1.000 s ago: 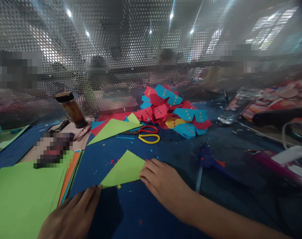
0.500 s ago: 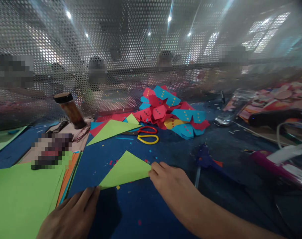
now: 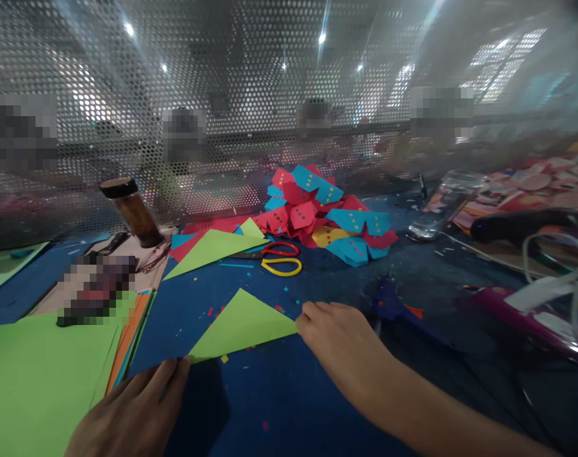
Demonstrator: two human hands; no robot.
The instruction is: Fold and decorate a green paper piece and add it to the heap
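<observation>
A green paper triangle [image 3: 241, 324] lies folded on the blue table [image 3: 279, 400]. My left hand [image 3: 131, 409] rests flat by its near left corner, a fingertip touching the tip. My right hand [image 3: 339, 343] sits at the triangle's right corner with fingers curled down, pressing the tip against the table.
A stack of green and orange sheets [image 3: 45, 374] lies at the left. Scissors with red and yellow handles [image 3: 276, 259] lie behind, beside another green triangle [image 3: 212, 246]. A heap of red and blue folded pieces [image 3: 327, 216] sits further back. A brown jar [image 3: 131, 212] and glue guns [image 3: 393, 301] stand around.
My right hand slid rightward along the triangle's lower edge to its right corner. The left hand stayed at the left corner.
</observation>
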